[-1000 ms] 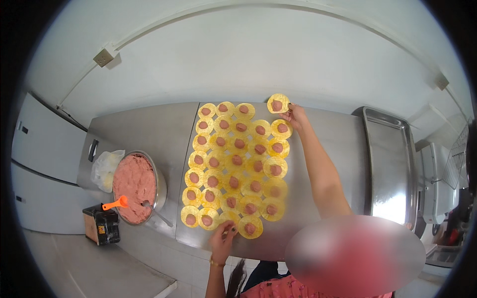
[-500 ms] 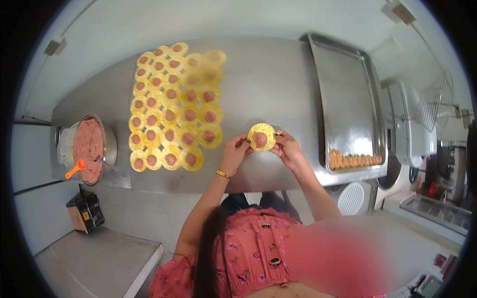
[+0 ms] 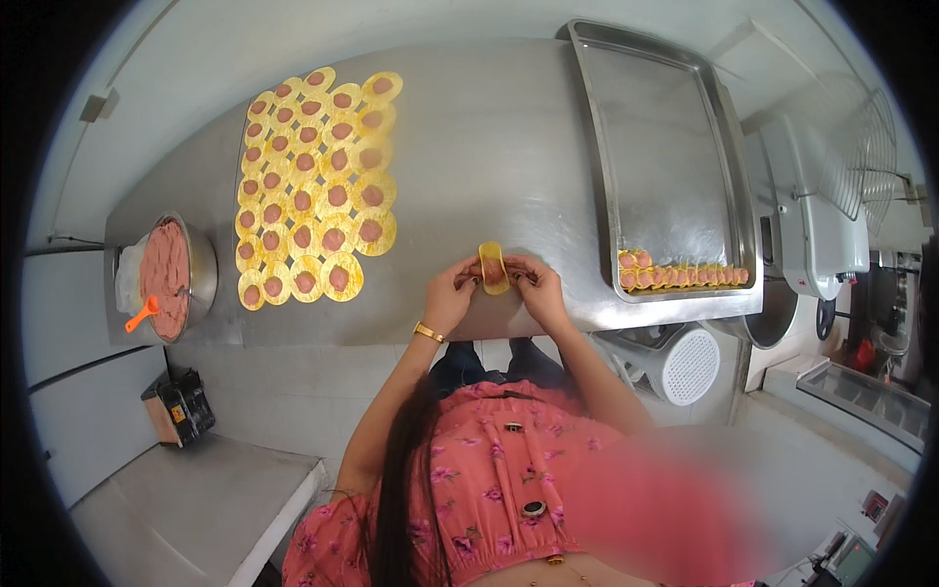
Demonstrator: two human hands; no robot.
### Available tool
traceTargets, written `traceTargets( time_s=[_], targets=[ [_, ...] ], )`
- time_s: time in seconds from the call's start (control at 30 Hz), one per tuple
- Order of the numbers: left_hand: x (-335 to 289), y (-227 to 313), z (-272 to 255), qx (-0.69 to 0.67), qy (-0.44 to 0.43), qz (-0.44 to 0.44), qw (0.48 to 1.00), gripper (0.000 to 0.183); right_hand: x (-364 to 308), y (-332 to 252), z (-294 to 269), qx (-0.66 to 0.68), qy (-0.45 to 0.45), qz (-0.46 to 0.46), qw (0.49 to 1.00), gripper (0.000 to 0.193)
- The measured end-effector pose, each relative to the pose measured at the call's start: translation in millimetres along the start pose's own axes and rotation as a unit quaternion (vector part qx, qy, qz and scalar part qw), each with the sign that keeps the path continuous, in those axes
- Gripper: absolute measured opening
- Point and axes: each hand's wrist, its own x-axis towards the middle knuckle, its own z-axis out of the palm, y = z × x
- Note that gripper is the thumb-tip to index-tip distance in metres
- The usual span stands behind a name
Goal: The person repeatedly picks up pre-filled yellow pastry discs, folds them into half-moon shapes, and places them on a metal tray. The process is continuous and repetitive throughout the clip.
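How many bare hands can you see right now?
2: the bare left hand and the bare right hand, pinching opposite sides of a curled yellow wrapper with pink filling. No other hand shows.

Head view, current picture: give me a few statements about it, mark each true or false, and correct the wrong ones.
1. The left grip and right grip are on the same yellow wrapper. True.
2. That wrapper is spread flat. False: its sides are curled inward, making it look narrow.
3. Filled pieces sit along the near end of the tray. True.
4. The orange scoop lies in the tray. False: the orange scoop is at the bowl of pink filling.
5. The bowl stands left of the laid-out wrappers. True.
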Motion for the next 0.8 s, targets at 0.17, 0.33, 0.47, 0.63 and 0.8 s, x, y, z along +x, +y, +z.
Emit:
traceTargets(
  time_s=[0.17, 0.33, 0.47, 0.63, 0.8],
  targets=[
    [0, 10, 11, -0.029, 0.020, 0.004, 0.999, 0.040, 0, -8, -6, -0.070, -0.002, -0.056, 0.996, 0.032],
    [2, 14, 14, -0.116, 0.029, 0.008, 0.993, 0.031, 7, -10, -15, -0.026, -0.005, -0.092, 0.995, 0.023],
    [1, 13, 15, -0.209, 0.049, 0.019, 0.977, 0.017, 10, -11, -20, 0.038, -0.010, -0.100, 0.994, 0.018],
    [2, 15, 21, -0.279, 0.050, 0.050, 0.958, 0.011, 11, -25, -19, 0.143, -0.031, 0.005, 0.989, 0.017],
    [-4, 25, 26, -0.297, 0.059, 0.018, 0.953, 0.012, 2, -35, -18, 0.189, -0.059, -0.038, 0.980, 0.022]
  ],
)
